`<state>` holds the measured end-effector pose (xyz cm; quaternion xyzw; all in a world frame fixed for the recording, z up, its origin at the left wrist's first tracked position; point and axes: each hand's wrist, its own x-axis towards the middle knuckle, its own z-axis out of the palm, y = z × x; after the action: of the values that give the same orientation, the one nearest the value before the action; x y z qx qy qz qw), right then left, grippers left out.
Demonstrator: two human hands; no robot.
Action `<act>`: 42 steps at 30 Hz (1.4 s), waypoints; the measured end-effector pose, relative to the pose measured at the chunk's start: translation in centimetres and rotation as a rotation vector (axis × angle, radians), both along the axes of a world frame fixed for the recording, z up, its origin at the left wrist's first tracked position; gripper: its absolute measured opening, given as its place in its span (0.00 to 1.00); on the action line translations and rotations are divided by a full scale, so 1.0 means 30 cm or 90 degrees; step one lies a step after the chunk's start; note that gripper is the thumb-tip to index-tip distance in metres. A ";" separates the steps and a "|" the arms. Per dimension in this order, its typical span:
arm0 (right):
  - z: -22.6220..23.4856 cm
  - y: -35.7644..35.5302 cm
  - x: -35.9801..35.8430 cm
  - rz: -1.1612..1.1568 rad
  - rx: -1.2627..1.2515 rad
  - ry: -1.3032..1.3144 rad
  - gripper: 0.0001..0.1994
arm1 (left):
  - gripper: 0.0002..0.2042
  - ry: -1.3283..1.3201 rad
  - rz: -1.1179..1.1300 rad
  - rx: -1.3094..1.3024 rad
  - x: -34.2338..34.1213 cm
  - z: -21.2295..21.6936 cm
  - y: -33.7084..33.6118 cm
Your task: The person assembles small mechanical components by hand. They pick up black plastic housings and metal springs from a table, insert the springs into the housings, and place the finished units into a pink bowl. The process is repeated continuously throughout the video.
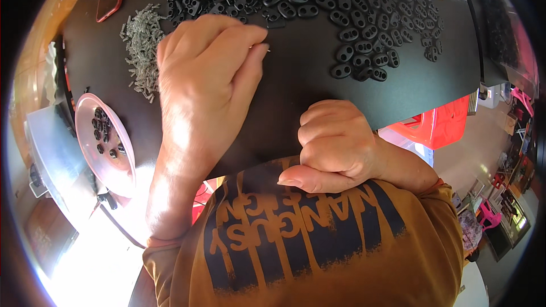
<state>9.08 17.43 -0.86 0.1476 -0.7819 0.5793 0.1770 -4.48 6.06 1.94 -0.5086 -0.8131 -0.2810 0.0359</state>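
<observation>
Single head-worn fisheye view, looks steeply down from above, close over dark table (296, 79) and wearer's own chest. Forearms enter from lower edge. Table edge bends near rim; floor visible lower right. No second view to compare.

We see a thin, pale metal spring (267, 50), barely visible, pinched at our left fingertips (256, 51) above the black counter (296, 102), just below the heap of black two-hole cord stoppers (352, 17).

Matt black tabletop (296, 96), glossy black plastic toggles (364, 28), grey metal springs (142, 40), translucent plastic dish (122, 165)
</observation>
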 end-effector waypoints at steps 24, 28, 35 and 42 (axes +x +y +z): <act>-0.011 0.022 -0.008 0.031 -0.095 -0.039 0.21 | 0.07 -0.043 0.021 -0.133 -0.033 -0.012 0.081; -0.010 0.025 -0.011 0.028 -0.107 -0.045 0.19 | 0.06 -0.016 0.013 -0.085 -0.047 -0.012 0.056; 0.034 0.018 -0.023 -0.118 -0.283 -0.178 0.05 | 0.09 -0.812 0.143 0.258 0.019 0.038 -0.053; 0.057 -0.018 -0.082 -0.083 -0.233 -0.167 0.07 | 0.08 -0.877 0.158 0.295 0.098 0.055 -0.097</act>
<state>6.62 16.90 0.85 -0.0145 -0.6881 0.7129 0.1347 -1.55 3.14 3.59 -0.1006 -0.6226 -0.6953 -0.3447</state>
